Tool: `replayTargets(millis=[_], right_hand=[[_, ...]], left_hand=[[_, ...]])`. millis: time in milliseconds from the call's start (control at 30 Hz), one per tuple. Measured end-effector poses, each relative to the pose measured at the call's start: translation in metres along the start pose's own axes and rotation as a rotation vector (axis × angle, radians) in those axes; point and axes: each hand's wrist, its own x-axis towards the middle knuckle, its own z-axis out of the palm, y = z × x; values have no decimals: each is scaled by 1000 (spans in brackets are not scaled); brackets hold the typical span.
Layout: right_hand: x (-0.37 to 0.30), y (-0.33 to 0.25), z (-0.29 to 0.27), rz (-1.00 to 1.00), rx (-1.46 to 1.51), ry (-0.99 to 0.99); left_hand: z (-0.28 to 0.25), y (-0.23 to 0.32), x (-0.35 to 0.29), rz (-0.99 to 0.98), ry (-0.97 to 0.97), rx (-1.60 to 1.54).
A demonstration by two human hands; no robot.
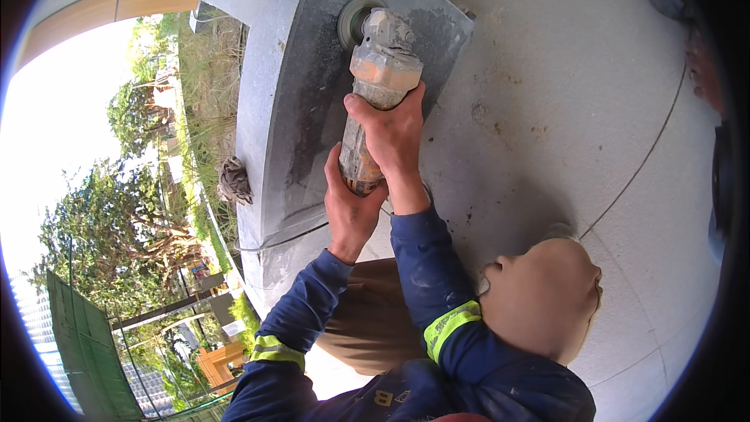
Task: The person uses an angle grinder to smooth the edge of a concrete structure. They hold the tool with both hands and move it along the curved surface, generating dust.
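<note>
Both my hands grip a dusty angle grinder [362, 144], its body grey with worn orange patches. My right hand [394, 133] wraps around the middle of the body, thumb across the top. Closer to me, my left hand [351, 211] closes round the rear end, where darker orange shows. At the far end, the round disc [348, 25] faces the upright side of a grey stone block [312, 70]. Whether the disc touches the stone, I cannot tell. Dark, wet-looking patches mark the stone beside the tool.
A crumpled grey rag [234, 180] lies on the block's left edge. A thin cable [301, 237] runs left from behind my left hand. Pale floor [578, 109] spreads to the right, with my bent knee [543, 297] low in view. Plants [94, 227] and green netting [86, 344] stand at left.
</note>
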Motion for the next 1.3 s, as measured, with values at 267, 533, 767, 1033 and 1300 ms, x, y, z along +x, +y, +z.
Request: replayTargets(millis=[267,533,767,1033,1300], right_hand=[[-3,9,-4,22,-2,0],[-2,12,-16,92,-7,23],[11,0,-14,111,49,29],[3,5,-17,84,1,9],[9,22,-29,142,53,13]], left_hand=[[3,-1,-8,-44,9,-26],[11,-7,-15,-60,-44,-28],[13,8,-3,-44,-46,4],[18,-1,-8,-107,-59,-54],[25,-6,-11,-130,-98,-14]])
